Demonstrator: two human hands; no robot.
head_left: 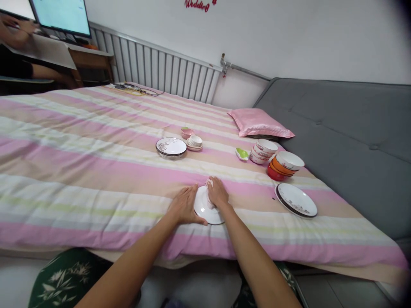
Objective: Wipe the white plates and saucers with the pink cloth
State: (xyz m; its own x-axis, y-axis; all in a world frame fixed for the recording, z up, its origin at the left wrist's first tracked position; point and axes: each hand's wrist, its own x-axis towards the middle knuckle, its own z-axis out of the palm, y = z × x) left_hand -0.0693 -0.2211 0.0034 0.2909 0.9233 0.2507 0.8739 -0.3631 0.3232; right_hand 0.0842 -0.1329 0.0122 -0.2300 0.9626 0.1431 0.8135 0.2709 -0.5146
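Note:
A white plate with a thin dark rim lies on the striped bedspread in front of me. My left hand holds its left edge, thumb at the near rim and fingers at the far side. Over the plate's right half, my right hand is closed on a pale pinkish cloth pressed to the surface. The hand and cloth hide part of the plate. Beyond it stands a stack of flower-patterned plates, with small white bowls and a pink dish beside it.
To the right are stacked white bowls, white, orange and red bowls, a leaf-patterned dish and dark-rimmed plates. Farther back lie a pink pillow and cables. A person sits by a monitor at far left.

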